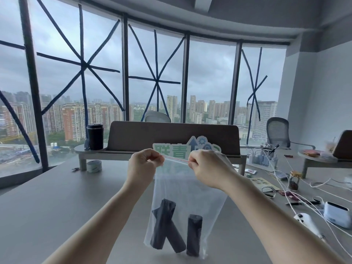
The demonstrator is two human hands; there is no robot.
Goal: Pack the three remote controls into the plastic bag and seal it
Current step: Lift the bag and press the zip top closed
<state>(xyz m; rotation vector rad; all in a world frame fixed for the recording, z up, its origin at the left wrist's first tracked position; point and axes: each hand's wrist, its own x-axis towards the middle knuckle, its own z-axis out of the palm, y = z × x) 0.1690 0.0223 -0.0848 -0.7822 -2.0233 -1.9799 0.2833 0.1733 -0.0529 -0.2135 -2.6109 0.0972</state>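
Note:
A clear plastic bag (190,195) hangs in the air above the grey table (57,197). Its top edge carries a thin red seal strip (176,158). My left hand (143,164) pinches the left end of that strip and my right hand (205,164) pinches the right end. Three black remote controls rest at the bottom of the bag: two crossed over each other (163,227) (178,239) on the left and one upright (194,235) on the right. The bag's lower corner reaches close to the tabletop.
A brown desk divider (133,136) stands behind the bag with a green and white sign (171,148). A black tumbler (95,136) and a tape roll (94,166) sit at back left. Cables (304,199), a jar (294,180) and white devices (337,214) crowd the right side.

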